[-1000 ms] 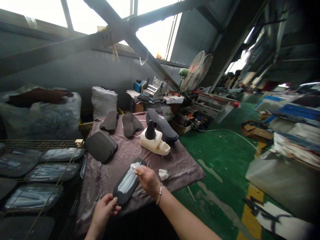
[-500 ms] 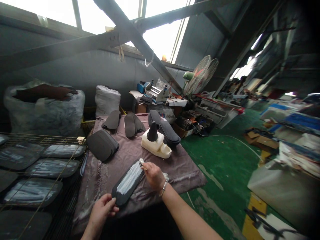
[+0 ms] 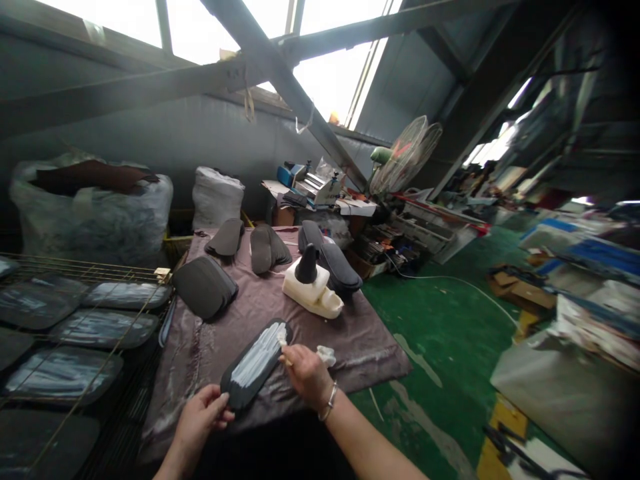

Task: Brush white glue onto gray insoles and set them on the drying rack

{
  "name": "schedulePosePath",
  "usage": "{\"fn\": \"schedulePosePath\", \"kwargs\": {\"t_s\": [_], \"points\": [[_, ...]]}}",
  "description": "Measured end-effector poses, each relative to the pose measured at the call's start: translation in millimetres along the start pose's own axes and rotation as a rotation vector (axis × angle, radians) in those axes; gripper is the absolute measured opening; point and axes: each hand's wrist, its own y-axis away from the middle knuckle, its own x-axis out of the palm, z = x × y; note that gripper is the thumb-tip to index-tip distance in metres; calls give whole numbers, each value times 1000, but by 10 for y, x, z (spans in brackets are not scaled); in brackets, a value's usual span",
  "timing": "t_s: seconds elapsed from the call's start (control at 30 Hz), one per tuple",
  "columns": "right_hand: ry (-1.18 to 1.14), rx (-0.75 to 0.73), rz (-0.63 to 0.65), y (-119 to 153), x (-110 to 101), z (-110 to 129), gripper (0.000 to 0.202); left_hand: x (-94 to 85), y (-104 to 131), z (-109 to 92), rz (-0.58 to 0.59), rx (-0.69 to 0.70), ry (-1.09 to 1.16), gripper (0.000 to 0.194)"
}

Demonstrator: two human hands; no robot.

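A dark oval pad [image 3: 239, 393] lies on the cloth-covered table, a streaky white coating [image 3: 257, 357] along its middle. My left hand [image 3: 204, 412] pinches the pad's near left end between thumb and fingers. My right hand [image 3: 306, 373], with a bracelet at the wrist, is closed round a small brush [image 3: 283, 341] whose white tip touches the coating near the far right end. Beyond it stands a cream container [image 3: 310, 293] with a black cone [image 3: 307, 265] on top. A crumpled whitish scrap [image 3: 326, 355] lies right of my right hand.
Stacks of dark pads [image 3: 204, 288] sit along the table's back and left. A wire rack [image 3: 125, 275] with coated pads stands at the left. Behind are plastic sacks [image 3: 216, 200], a roller machine [image 3: 320, 187] and a fan [image 3: 405, 157]. Green floor [image 3: 425, 313] shows at the right.
My right hand and the brush have moved slightly down and back from the pad's far tip. The white coating reaches nearer that end. My left hand keeps its hold.
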Motion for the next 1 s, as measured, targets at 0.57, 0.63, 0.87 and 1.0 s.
{"fn": "schedulePosePath", "kwargs": {"t_s": [0.57,0.63,0.87,1.0], "points": [[-500,288,-60,8,175,578,19,29,115,-169,-8,2,57,34],[-585,413,-58,-16,235,645,23,25,121,-178,-5,6,63,33],[-528,545,-190,-148,249,359,33,10,130,-182,-13,-6,86,30],[-775,610,-93,-218,351,460,36,-9,108,-157,-9,-17,86,27]]}}
